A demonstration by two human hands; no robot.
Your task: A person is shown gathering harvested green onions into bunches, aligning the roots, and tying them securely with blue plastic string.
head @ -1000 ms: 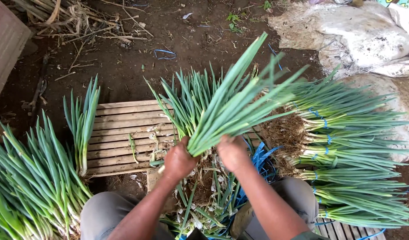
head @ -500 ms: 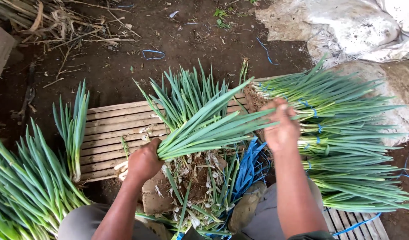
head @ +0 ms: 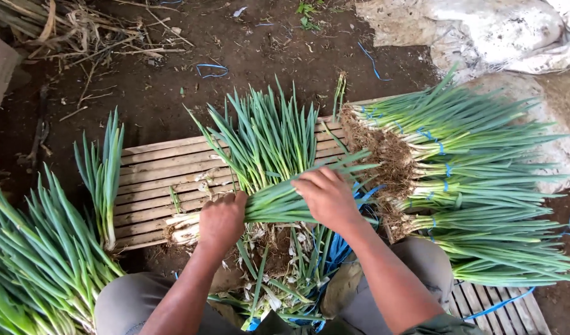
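- At the far left of the frame a loose heap of green onions (head: 30, 260) fans up from the lower left corner, roots down near my knee, lying on dark soil.
- Just right of it a small separate bunch (head: 102, 180) stands nearly upright, its white ends resting on the left edge of the wooden slat pallet (head: 154, 180).
- My left hand (head: 221, 220) sits at centre-left, fingers curled shut around the white root end of the bundle of green onions (head: 278, 201); the roots poke out to the left of my fist, over the slats.
- That bundle lies almost level across the middle of the frame, with its leaf tips pointing right and slightly up.
- Behind it, an upright fan of green onion leaves (head: 266, 136) spreads toward the top centre.
- My right hand (head: 325, 198) is pressed palm-down over the bundle's leafy middle, fingers wrapped over the top of the stalks; I cannot tell whether they close all the way underneath.
- Below my hands, between my knees, trimmings and peeled skins (head: 272, 273) lie mixed with blue plastic strips (head: 337, 251).
- To the right, a stack of tied bunches (head: 471, 180) lies with roots toward centre and leaves toward the right edge, bound with blue ties.
- In the upper right corner a pale, dirty sack (head: 495, 31) lies on the ground.
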